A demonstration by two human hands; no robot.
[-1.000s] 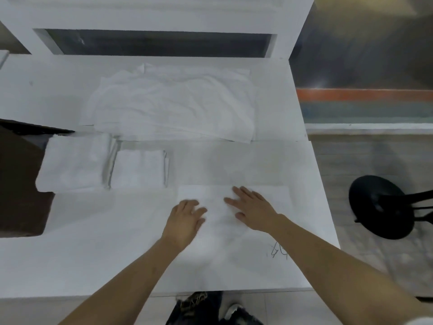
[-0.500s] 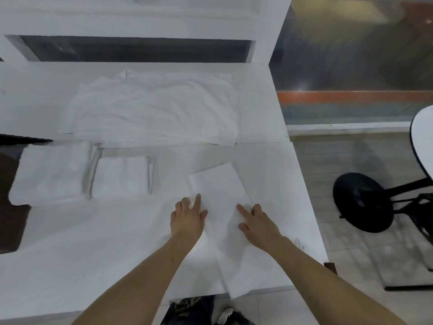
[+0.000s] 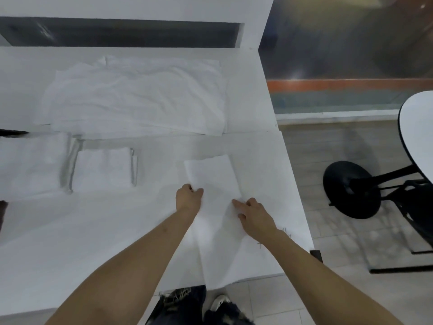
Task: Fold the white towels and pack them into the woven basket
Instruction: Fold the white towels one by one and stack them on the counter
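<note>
A long narrow white towel (image 3: 215,184) lies lengthwise on the white table (image 3: 70,242), its near end hanging over the front edge. My left hand (image 3: 189,198) grips the towel's left edge with curled fingers. My right hand (image 3: 254,213) rests on the right edge, index finger pointing out flat. Two folded towels lie at the left: a small one (image 3: 104,168) and a larger one (image 3: 30,165). A pile of unfolded white towels (image 3: 136,99) is spread at the back. No woven basket is in view.
The table's right edge (image 3: 297,188) runs close beside my right hand. Beyond it on the tiled floor stand a black round stool base (image 3: 349,188) and a white round tabletop (image 3: 419,137). A white wall with a dark slot (image 3: 117,34) closes the back.
The towel, lying crosswise a second ago, has been turned lengthwise. My left hand went from flat to curled on its left edge; my right hand shifted to the right edge.
</note>
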